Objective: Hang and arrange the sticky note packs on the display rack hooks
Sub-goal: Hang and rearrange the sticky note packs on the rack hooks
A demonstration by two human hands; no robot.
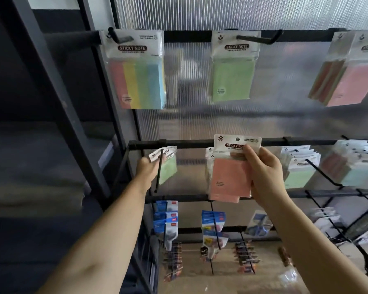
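On the far left, the left hand [146,168] reaches up to the middle rail [185,143] of the display rack, its fingers pinching the header of a green sticky note pack [167,166] right at a black hook [159,170] — whether the pack is threaded on the hook cannot be told. Above it on the top rail hangs a multicolour pack [137,71], and further right a green pack [233,68] on its own hook. Below that, the right hand [263,168] grips a pink pack [229,177] by its right edge, fingers curled round it — the header held up in front of the middle rail, with more packs just behind. To the right hang further pink packs [348,75] up top and a row of green packs [300,166] on the middle rail. Lower rails carry blue-carded goods [167,217].
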